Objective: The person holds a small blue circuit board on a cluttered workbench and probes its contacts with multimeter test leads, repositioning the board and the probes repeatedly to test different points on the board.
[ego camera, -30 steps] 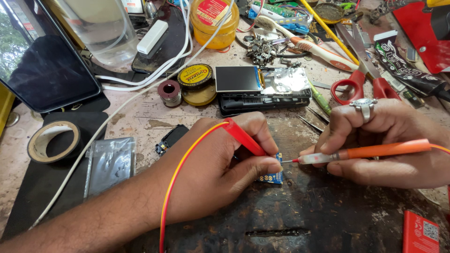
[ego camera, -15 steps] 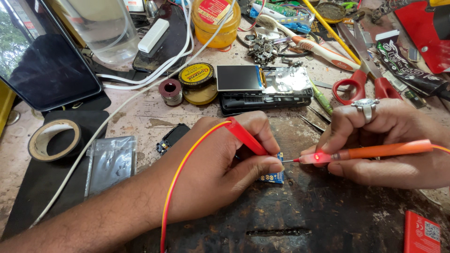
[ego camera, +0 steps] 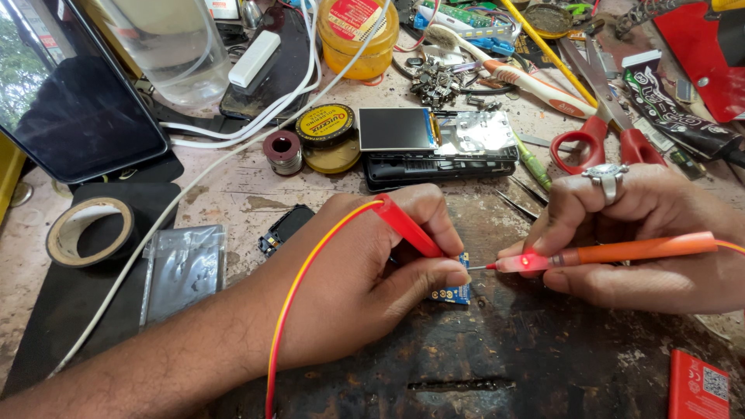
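Both hands pinch test probes onto a small blue circuit board on the worn workbench.

Left hand [ego camera: 365, 287] curls shut around a red probe [ego camera: 407, 226], thumb and fingers also pinning the blue circuit board [ego camera: 454, 289] flat so it cannot slide; its forearm lies across the bench for steadiness. Right hand [ego camera: 644, 240], ring on one finger, grips an orange probe [ego camera: 613, 254] pen-fashion, nearly level, its metal tip reaching the board's edge and its nose glowing red. An opened phone [ego camera: 438, 143] and red-handled scissors [ego camera: 601, 136] lie just beyond, kept near to hand.
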